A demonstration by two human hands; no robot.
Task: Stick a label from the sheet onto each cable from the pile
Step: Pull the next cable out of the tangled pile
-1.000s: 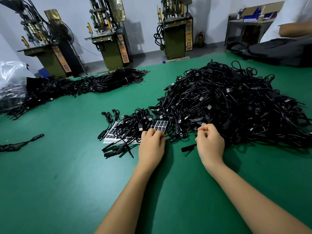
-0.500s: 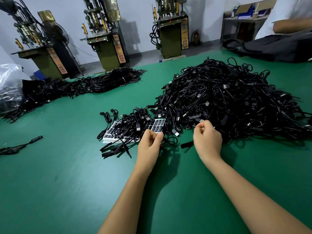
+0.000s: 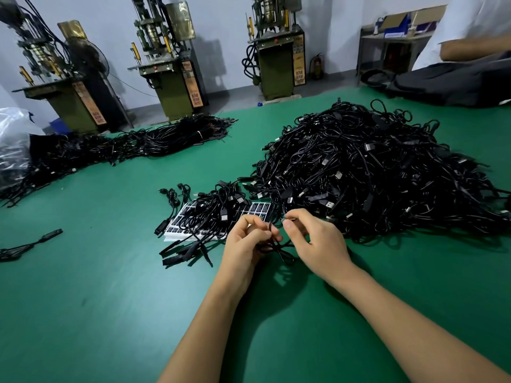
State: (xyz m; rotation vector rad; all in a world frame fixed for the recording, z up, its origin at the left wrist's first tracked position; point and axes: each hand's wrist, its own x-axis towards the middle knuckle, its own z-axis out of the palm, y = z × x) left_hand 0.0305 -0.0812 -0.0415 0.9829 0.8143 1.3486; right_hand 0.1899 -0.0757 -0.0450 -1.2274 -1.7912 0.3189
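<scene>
Head view, entry as dictated.

A: Hands? 
B: Left hand (image 3: 246,241) and right hand (image 3: 318,241) raised together above the green table (image 3: 96,299), just in front of the label sheet (image 3: 258,209). Both have fingers curled. Left fingers pinch a thin black cable (image 3: 279,248) that loops down between the two hands. Right thumb and forefinger are pinched together at the top of it; cannot tell if a label sits between them.

A: Sheet position? 
B: Flat on the table, mostly covered by a small clump of cables (image 3: 218,208). Rows of dark labels show at its right end and left edge.

A: Pile? 
B: Big tangled pile (image 3: 373,172) just right of the sheet, behind the right hand. A long bundle of cables (image 3: 166,139) lies well apart at far left.

A: Background? 
B: Three olive machines (image 3: 171,81) along the wall.
</scene>
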